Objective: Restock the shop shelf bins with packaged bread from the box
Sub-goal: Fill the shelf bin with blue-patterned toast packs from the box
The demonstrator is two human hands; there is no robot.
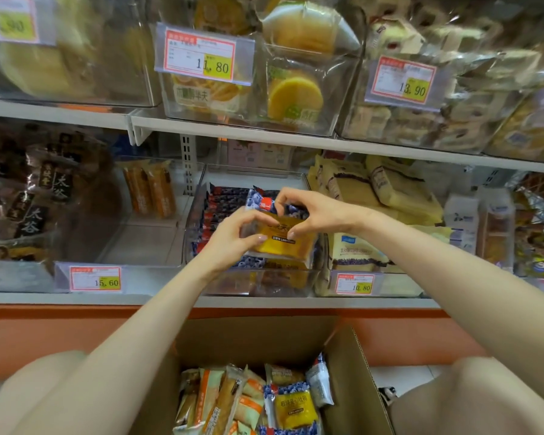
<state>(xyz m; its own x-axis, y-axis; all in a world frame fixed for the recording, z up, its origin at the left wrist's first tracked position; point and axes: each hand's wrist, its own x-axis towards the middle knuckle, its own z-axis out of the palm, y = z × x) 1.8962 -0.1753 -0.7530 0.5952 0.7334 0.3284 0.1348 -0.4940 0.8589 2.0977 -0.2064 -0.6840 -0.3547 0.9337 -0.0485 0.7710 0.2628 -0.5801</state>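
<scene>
The left hand (233, 243) is pinching the yellow bread packet (285, 246) at its 9 o'clock edge, the right hand (314, 211) at its 1 o'clock corner. The packet is lying over the front of the clear bin (264, 282), long axis running 9 to 3.

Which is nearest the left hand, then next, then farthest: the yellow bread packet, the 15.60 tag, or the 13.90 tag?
1. yellow bread packet, held in the left hand.
2. 15.60 tag, lower shelf edge, to the left.
3. 13.90 tag, upper shelf, up right.
</scene>
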